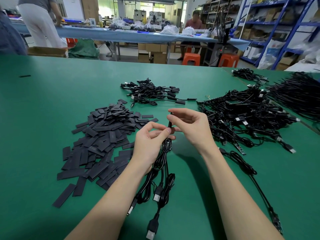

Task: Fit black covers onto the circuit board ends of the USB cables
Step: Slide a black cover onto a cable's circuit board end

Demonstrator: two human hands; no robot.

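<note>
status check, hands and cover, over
Left hand and right hand pinch narrow black cover. Cable bundle hangs from left. Nothing blocking.

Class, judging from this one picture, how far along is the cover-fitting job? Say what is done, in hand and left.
Done: a small heap of covered cables lies at the far middle of the table. In hand: both hands, left hand and right hand, hold one black cover on a cable end. Left: a large pile of loose covers and a big tangle of cables, some with bare boards, so most remains.
</note>
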